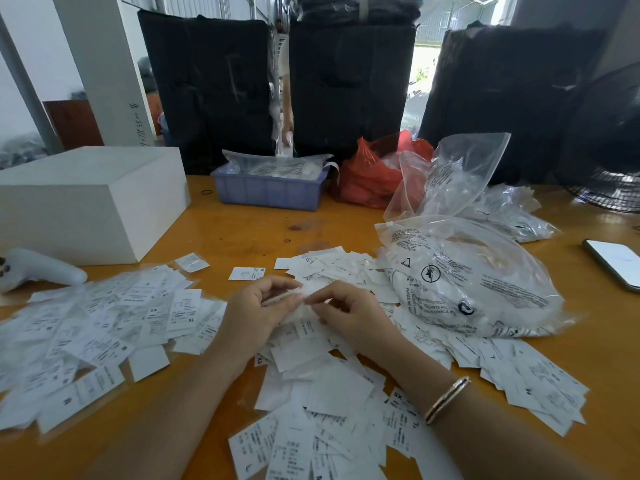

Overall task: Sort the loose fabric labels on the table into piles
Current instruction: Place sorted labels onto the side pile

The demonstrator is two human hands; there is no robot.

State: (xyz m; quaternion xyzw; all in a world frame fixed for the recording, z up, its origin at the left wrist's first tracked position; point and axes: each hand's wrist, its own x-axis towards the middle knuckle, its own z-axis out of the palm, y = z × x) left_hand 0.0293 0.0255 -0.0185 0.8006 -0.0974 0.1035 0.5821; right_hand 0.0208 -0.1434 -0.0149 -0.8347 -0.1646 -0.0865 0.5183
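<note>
Left hand point(254, 311) and right hand point(341, 311) together pinched one small white printed fabric label point(294, 295) above the orange wooden tabletop point(242, 230), presumably reading its size for sorting.

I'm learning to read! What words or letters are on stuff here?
"XL" on a label in the left pile.
"SX" on a label beside it.
"SX" on a label near the right wrist.
Small print on the other labels and the bag: too blurred to read.
</note>
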